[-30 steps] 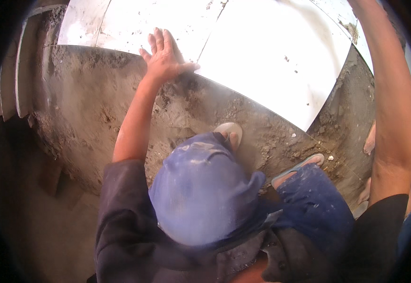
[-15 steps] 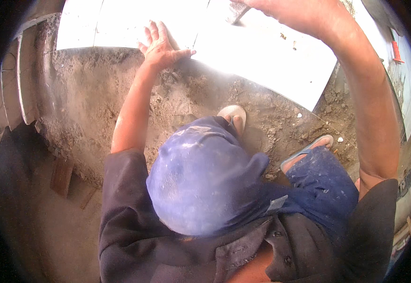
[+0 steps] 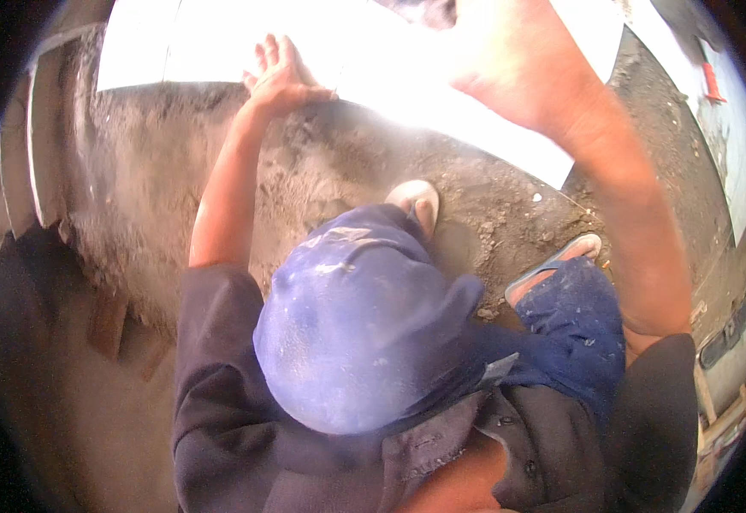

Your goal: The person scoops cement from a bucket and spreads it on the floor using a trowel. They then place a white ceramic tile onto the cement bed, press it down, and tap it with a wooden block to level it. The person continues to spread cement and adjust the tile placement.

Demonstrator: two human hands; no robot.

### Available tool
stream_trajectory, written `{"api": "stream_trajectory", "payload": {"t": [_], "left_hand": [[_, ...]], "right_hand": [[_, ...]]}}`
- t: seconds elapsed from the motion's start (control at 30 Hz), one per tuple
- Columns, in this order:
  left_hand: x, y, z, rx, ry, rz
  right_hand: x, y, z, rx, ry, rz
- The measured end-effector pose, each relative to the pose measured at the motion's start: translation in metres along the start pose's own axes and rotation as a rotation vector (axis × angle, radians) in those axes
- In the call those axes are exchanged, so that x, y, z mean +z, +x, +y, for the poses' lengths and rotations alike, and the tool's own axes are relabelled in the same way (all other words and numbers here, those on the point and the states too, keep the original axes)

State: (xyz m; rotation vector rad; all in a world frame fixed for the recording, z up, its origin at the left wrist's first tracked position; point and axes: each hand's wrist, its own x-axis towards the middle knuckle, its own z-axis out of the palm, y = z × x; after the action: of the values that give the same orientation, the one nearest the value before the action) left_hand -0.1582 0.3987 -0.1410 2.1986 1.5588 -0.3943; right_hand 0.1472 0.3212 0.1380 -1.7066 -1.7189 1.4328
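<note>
The right hand (image 3: 510,64) is blurred, its fingers cut off by the top edge.

In the upper middle of the frame the left hand (image 3: 281,79) lies flat, fingers spread, on the near edge of a large white tile (image 3: 407,77). The right hand (image 3: 523,68) is in the upper right, blurred and very near the camera, above the same tile; whether it touches the tile cannot be told. Below the tile is a bed of grey-brown sandy mortar (image 3: 168,171). In the centre is a blue cap (image 3: 356,325), dusty with white spots. Two sandals (image 3: 416,201) stand on the mortar, one in the middle, the other more to the right.
</note>
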Motion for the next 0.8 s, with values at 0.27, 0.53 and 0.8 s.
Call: {"api": "stream_trajectory", "payload": {"t": [0.27, 0.53, 0.8], "left_hand": [[-0.021, -0.006, 0.017, -0.170, 0.078, -0.075], [-0.019, -0.001, 0.028, -0.176, 0.030, -0.035], [-0.031, -0.017, 0.038, -0.226, 0.075, -0.072]], "right_hand": [[-0.028, -0.013, 0.075, 0.083, -0.300, 0.448], [-0.197, -0.020, 0.166, 0.156, -0.102, 0.805], [-0.208, 0.004, 0.194, 0.279, -0.043, 0.802]]}}
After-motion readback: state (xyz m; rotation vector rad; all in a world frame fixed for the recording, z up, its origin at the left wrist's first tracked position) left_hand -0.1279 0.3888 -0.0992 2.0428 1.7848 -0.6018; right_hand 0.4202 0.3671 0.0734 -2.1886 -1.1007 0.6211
